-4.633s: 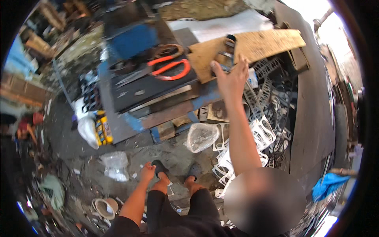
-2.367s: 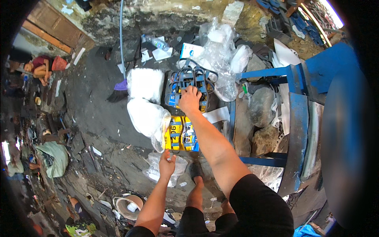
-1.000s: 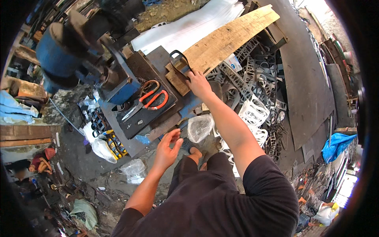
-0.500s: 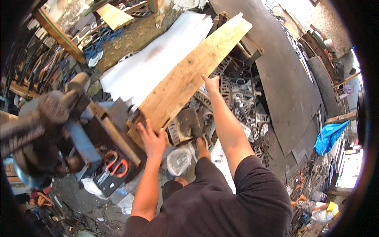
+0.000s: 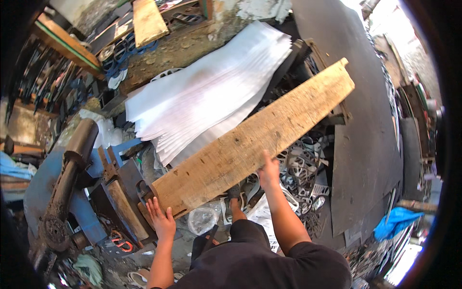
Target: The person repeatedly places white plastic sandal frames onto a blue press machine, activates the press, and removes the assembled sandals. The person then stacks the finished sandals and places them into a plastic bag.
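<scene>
A long wooden board (image 5: 255, 139) lies slantwise in front of me, its far end up to the right. My right hand (image 5: 268, 171) grips its near edge around the middle, one finger showing on the upper face and the rest hidden. At the board's left end my left hand (image 5: 162, 222) lies with fingers stretched out, touching the end and its corner. Beyond the board is a fanned stack of white sheets (image 5: 202, 91). Cut-out scraps with strap-like openings (image 5: 301, 168) are heaped beneath and beside it.
A blue metal machine with a dark lever arm (image 5: 67, 192) stands close at left. Large dark sheets (image 5: 363, 173) lean at right. Orange-handled scissors (image 5: 121, 242), a clear plastic bag (image 5: 203, 220) and a blue plastic sheet (image 5: 395, 223) lie around. Sandals (image 5: 187, 18) sit on a shelf.
The board has come nearer to me, its far end swinging down and right. Both hands have moved with it, and my view has shifted, showing more of the white sheets.
</scene>
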The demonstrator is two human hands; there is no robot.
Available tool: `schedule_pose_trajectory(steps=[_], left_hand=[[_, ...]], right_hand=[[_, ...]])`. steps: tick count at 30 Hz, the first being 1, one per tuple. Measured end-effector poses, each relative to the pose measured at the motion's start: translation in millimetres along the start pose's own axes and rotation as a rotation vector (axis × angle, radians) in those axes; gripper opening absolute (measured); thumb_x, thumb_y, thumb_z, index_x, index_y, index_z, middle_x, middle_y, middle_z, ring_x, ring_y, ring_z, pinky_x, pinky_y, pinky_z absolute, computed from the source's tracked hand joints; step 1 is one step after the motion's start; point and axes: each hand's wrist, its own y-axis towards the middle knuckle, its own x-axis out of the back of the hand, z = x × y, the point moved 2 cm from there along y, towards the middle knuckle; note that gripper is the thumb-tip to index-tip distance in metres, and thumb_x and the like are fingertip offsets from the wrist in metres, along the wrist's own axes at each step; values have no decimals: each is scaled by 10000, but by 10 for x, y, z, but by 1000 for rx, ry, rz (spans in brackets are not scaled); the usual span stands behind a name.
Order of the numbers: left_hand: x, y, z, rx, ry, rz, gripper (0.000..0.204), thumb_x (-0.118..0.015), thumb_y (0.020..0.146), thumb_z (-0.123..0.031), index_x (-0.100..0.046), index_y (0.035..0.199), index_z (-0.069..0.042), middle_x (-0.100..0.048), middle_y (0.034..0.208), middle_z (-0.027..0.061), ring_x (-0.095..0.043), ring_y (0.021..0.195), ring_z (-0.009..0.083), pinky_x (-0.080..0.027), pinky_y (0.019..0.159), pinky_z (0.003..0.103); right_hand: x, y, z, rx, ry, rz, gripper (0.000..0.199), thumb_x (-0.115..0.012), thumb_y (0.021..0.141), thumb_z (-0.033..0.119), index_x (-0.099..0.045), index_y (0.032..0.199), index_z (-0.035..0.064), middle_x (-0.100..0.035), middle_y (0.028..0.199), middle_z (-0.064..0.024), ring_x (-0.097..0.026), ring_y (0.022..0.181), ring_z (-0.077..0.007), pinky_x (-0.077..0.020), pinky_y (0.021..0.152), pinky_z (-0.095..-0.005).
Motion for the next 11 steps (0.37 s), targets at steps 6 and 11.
schedule_pose_trajectory(steps=[6,11], left_hand=[[-19,896,-979,-176,59,-173,466,-582,962,-328,-487,1348,-85,-467,1374,127,-395,1332,336,-255,1094,494],[-791,1647,-912,-100,136,-195,491,-606,947,-374,-497,1339,-100,-479,1378,123,-406,1330,317,-235,1116,525]], right_hand=[[-1185,126,1320,772,-473,43,404,-666,921,251,-492,1168,-17,-510,1122,-125,-511,1035,-225,-434,917,-349],[-2757,1513,992,288,-360,373,493,-709,876,265,-509,1238,-3,-587,1165,-124,-563,1034,-211,-450,946,-320]])
